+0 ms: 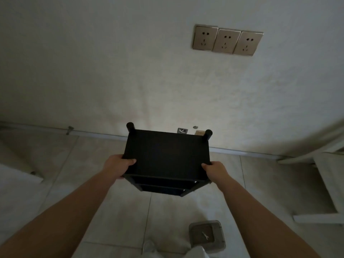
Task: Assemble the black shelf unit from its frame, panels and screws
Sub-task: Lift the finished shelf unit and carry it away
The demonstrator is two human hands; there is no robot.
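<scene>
Both-handed — fingers curled round shelf unit.

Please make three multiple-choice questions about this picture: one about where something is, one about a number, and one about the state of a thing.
1. Where is the black shelf unit?
A. Lying flat on the floor, far from the wall
B. Held between both hands, close to the wall
C. On top of the white furniture

2. How many wall sockets sit in the upper row?
A. One
B. Three
C. Five

3. What is the left hand doing?
A. Gripping the shelf's left edge
B. Hanging open, touching nothing
C. Turning a screw

Answers:
1 B, since the left hand and the right hand each clasp a side of its top panel in front of the wall.
2 B, three plates sit side by side.
3 A, its thumb lies over the top panel at the left edge.
</scene>
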